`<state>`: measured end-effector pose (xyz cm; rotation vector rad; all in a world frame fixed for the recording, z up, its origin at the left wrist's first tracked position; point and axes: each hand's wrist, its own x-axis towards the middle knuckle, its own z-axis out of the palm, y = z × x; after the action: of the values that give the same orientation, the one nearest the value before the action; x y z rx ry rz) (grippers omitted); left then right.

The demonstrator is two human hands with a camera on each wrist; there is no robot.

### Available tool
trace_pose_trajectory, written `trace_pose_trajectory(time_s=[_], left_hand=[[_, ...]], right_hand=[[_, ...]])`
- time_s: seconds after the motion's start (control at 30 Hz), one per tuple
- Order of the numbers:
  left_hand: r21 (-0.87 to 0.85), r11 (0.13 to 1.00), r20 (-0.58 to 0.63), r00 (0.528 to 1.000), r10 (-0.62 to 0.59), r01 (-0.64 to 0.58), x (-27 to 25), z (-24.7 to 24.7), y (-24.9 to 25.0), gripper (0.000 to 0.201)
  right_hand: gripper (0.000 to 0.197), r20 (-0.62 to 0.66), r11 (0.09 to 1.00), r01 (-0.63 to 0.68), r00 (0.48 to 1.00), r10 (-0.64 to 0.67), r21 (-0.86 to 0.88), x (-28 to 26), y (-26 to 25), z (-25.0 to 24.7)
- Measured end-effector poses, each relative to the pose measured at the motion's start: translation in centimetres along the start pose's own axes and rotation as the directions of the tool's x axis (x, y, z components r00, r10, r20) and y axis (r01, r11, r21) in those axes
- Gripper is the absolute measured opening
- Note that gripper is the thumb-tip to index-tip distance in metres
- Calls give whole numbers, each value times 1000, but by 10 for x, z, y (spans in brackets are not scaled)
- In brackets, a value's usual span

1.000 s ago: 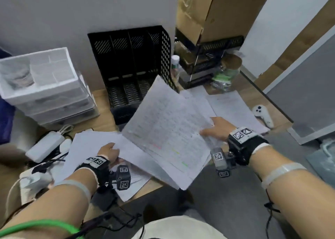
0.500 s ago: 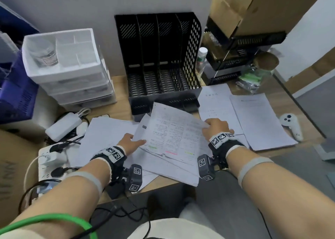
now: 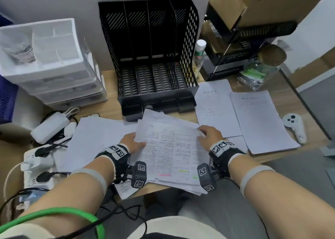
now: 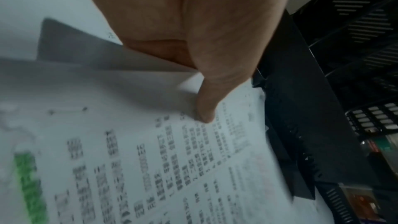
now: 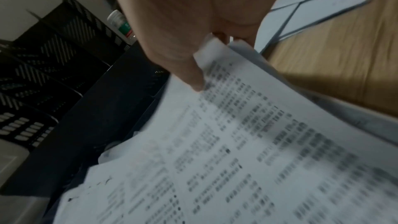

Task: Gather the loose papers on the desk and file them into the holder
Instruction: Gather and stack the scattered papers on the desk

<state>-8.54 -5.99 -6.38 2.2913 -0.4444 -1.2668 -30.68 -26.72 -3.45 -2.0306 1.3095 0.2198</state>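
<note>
Left of the grip, a white drawer unit (image 3: 49,64) stands at the back of the desk (image 3: 110,110), with a power strip (image 3: 36,164) and its cables nearer the edge, and more loose sheets (image 3: 94,135) lie spread beneath the left forearm. The left hand (image 3: 131,143) pinches the left edge of a stack of papers (image 3: 172,150), thumb on the printed top page and fingers underneath. The stack sits between both hands, its near end hanging over the desk edge. Just beyond it stands the black holder (image 3: 154,57), upright against the wall, its slots bare. The right hand (image 3: 211,136) grasps the stack's upper right corner, thumb on top with the corner curling against the fingers. Right of the grip, two more sheets (image 3: 241,115) lie flat, and a white controller (image 3: 295,128) rests by the far edge.
</note>
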Motion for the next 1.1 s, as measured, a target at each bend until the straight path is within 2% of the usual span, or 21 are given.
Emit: trace_pose_trajectory(time_s=[0.03,0.13,0.23,0.3,0.4,0.47,0.53,0.6,0.7,0.8,0.87,0.9,1.0,1.03,1.1], left_hand=[[-3,1000,-4,1000,29,-29,-2,-1,0,41],[-49,988,-35,989,143,-145,-10,-11,4,20],[-88,953,-55,957,285,-289,-23,-30,10,14],[-154,918,-67,931,359,-365,-33,-42,15,18],[-340,858,-91,922,377,-384,-51,-64,19,9],[-458,807,-85,922,377,-372,-57,-75,18,21],[-507,768,-138,916,377,-392,-59,-85,17,26],[-512,742,-195,900,391,-433,-64,-92,18,22],[-580,670,-210,880,427,-463,-69,-97,16,28],[-533,641,-341,834,434,-552,-73,-96,9,6],[-549,619,-340,826,449,-562,-77,-88,2,13],[-561,617,-316,831,457,-552,-79,-82,-2,13],[-504,668,-269,835,480,-547,-76,-66,-15,38],[-488,688,-260,841,474,-538,-76,-61,-18,40],[-442,721,-264,846,463,-533,-73,-51,-21,27]], right_hand=[[30,-34,1000,-5,999,6,19,3,2,1],[72,-106,987,-145,983,152,71,8,13,2],[93,2,929,-209,976,219,304,12,19,-4],[94,64,818,-216,974,216,533,14,19,-9],[87,130,651,-214,976,175,729,16,16,-10],[67,158,638,-164,985,67,752,13,6,-11],[50,157,632,-121,988,-1,766,6,-7,-11],[35,86,634,-18,993,-78,773,-5,-22,-16],[13,-106,650,184,982,-157,737,-19,-43,-26],[24,-207,547,264,964,-165,794,-42,-60,-34],[18,-172,435,229,971,-166,871,-55,-57,-28],[15,-179,434,232,971,-161,871,-62,-52,-21],[15,-223,596,275,962,-161,754,-74,-33,-2],[17,-225,638,276,961,-161,719,-73,-29,3],[14,-247,725,285,955,-162,627,-76,-26,5]])
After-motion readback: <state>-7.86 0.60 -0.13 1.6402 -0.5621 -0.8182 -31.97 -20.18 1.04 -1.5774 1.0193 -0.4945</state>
